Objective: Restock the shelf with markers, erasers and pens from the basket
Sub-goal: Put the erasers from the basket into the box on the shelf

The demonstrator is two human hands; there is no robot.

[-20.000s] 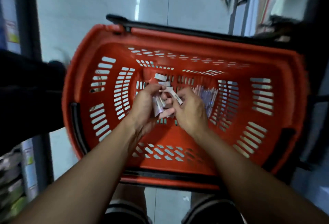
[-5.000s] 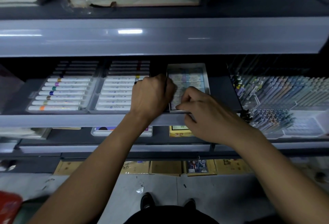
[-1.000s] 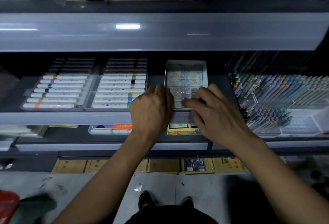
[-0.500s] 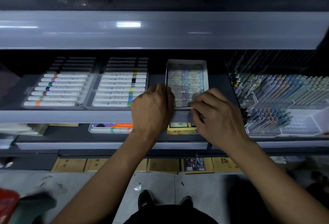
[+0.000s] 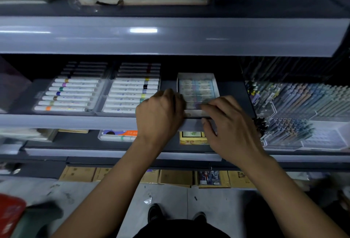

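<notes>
A white open box (image 5: pixel 197 76) of pastel wrapped erasers (image 5: pixel 197 88) sits mid-shelf, between the marker trays and the pens. My left hand (image 5: pixel 161 114) is curled in a fist against the box's left front corner, knuckles up; what it holds is hidden. My right hand (image 5: pixel 231 128) lays fairly straight fingers on the front row of erasers, its thumb down on the grey shelf lip (image 5: pixel 66 121). A corner of the red basket (image 5: pixel 10 213) shows at the bottom left on the floor.
Two trays of white markers (image 5: pixel 72 94) (image 5: pixel 130 94) lie left of the box. Racks of pens (image 5: pixel 303 101) fill the right. A deep upper shelf edge (image 5: pixel 170 35) overhangs. Lower shelves hold packets, and cardboard boxes (image 5: pixel 174 177) line the floor.
My right hand's fingers, pulled back to the box's front edge half a second ago, now reach over the front row of erasers. The left fist has barely moved.
</notes>
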